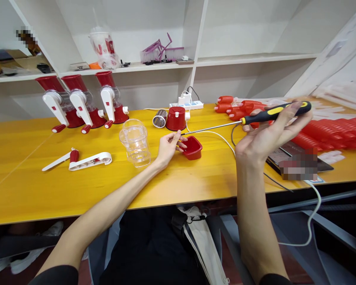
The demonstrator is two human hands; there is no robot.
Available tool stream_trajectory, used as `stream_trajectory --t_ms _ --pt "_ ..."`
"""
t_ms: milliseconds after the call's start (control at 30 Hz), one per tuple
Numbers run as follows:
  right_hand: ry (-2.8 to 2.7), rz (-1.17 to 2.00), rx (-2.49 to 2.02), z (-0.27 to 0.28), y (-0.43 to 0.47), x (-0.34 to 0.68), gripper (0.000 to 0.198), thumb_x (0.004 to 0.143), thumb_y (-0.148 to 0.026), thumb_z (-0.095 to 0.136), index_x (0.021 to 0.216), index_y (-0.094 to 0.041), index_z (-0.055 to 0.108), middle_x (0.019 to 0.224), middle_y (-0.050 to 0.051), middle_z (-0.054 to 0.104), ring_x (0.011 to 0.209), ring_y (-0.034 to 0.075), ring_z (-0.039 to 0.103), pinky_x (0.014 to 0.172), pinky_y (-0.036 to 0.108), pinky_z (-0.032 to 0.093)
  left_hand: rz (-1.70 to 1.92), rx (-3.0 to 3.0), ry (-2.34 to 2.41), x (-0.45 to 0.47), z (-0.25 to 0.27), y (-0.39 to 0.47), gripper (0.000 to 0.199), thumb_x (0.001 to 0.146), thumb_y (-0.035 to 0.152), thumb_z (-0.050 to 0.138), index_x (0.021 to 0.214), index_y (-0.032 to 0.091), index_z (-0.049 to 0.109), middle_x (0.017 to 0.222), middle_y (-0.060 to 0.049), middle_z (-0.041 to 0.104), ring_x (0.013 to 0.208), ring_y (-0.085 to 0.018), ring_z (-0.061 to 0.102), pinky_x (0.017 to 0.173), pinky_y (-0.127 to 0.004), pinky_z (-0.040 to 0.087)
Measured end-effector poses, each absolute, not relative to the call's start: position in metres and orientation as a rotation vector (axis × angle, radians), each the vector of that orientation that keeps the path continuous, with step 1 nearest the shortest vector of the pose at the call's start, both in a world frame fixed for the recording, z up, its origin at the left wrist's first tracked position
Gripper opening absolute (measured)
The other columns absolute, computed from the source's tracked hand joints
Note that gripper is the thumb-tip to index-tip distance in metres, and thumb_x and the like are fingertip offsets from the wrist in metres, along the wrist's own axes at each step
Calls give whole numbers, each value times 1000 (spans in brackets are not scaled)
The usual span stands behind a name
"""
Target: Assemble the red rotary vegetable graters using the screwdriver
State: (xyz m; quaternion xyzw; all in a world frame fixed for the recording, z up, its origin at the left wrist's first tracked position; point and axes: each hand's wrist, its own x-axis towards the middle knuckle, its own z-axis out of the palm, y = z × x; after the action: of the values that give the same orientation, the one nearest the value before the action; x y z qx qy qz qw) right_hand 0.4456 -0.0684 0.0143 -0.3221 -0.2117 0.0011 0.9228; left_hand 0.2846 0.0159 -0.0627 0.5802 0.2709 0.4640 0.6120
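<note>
Yellow table (32, 186): right hand (267, 138) grips screwdriver (273, 113), left hand (166, 148) pinches its tip beside red cup (192, 148).

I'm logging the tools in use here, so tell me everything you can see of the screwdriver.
The screwdriver has a black handle with yellow inlays and a long, thin, bare metal shaft. It lies nearly level above the yellow table, tip pointing left. The right hand grips the handle; the left hand pinches at the tip, beside a small red tub.
</note>
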Motion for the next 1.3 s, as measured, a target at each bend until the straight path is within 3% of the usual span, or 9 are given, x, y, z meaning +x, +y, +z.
stream_trajectory --t_ms 667,1033,1300 --pt "-452 8 -669 11 -68 447 24 98 -45 44 107 -25 37 79 -7 51 54 6 56 34 14 32 1077 1351 676 286 -64 17 52 86 65 64 74 14 59 85 -8 75 53 -8 66 43 -16 48" --pt "-480 6 -622 11 -65 444 23 97 -44 46 104 -25 35 74 -8 51 53 6 56 32 13 32 1142 1409 684 285 -67 20 37 91 48 68 75 15 59 84 -5 75 50 -6 64 42 -16 46" --pt "-662 -39 -551 11 -64 447 29 95 -46 48 109 -24 36 80 -6 55 54 7 59 33 14 41 1176 1475 668 282 -69 25 43 84 55 72 73 14 62 75 -4 73 50 -6 62 45 -15 45"
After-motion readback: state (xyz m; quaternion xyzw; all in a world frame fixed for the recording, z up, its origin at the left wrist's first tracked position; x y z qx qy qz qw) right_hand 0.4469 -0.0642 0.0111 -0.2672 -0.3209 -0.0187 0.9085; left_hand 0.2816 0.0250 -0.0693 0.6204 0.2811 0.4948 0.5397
